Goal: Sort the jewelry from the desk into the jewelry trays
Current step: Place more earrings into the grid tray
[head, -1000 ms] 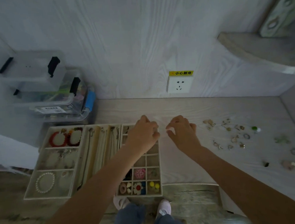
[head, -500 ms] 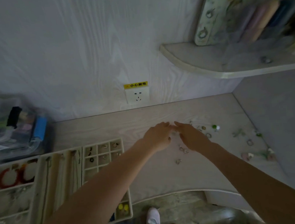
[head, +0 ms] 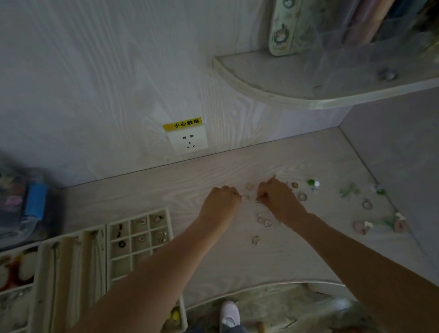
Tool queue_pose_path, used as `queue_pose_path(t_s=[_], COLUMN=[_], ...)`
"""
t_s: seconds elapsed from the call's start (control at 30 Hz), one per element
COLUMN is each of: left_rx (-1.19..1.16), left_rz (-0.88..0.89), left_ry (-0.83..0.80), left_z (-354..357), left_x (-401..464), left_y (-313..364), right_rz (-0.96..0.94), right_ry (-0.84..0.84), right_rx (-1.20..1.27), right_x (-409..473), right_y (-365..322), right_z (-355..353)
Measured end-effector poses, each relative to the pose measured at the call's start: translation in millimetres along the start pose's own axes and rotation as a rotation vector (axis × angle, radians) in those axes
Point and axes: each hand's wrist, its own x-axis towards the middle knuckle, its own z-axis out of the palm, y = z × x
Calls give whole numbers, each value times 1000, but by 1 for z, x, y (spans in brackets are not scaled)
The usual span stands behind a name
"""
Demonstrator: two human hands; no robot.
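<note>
Hovering both hands, left (head: 220, 202) and right (head: 279, 201), curled knuckles-up over scattered jewelry (head: 263, 222) on the surface (head: 221, 266), grip impossible to tell, jewelry trays (head: 140, 238) off left.

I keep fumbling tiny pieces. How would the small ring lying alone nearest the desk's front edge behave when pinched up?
The small ring looks tiny and thin, so probably very light. It lies flat on the smooth pale desk, so it may skid when nudged.

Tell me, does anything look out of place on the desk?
Yes. Small jewelry pieces lie scattered loose on the desk, right of the compartment tray, around both hands. Nothing looks broken or spilled.
</note>
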Motion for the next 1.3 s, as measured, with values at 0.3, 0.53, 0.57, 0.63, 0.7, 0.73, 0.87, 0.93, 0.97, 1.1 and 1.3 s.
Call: queue_pose_path(t_s=[0.3,0.53,0.57,0.63,0.7,0.73,0.87,0.93,0.97,1.1,1.3], left_rx=[-291,-369,-367,-406,-584,-717,-1381,-1591,-1639,-1763,-1500], left_rz=[-221,-285,-285,-295,-329,-366,-546,-613,-634,-664,-729], left_ry=[104,97,87,78,121,161,204,171,157,192,250], left_z=[-2,-4,-2,2,7,7,-15,-26,-31,-38,-32], left_x=[9,3,0,-6,-13,-17,-38,-49,-54,-76,-113], left_y=[8,10,10,5,-1,-4,-6,-7,-8,-14,-30], right_rz=[411,581,591,588,583,579,557,519,505,479,438], right_ry=[-12,-159,-167,-176,-173,-173,-200,-236,-252,-301,-406], right_rx=[1069,1667,1698,1686,1635,1618,1608,1581,1570,1509,1177], right_x=[-15,-29,-30,-33,-35,-35,-38,-39,-40,-41,-37], right_y=[-18,-25,-27,-32,-37,-40,-50,-57,-60,-76,-113], right_z=[-17,-29,-30,-31,-29,-27,-24,-26,-26,-24,0])
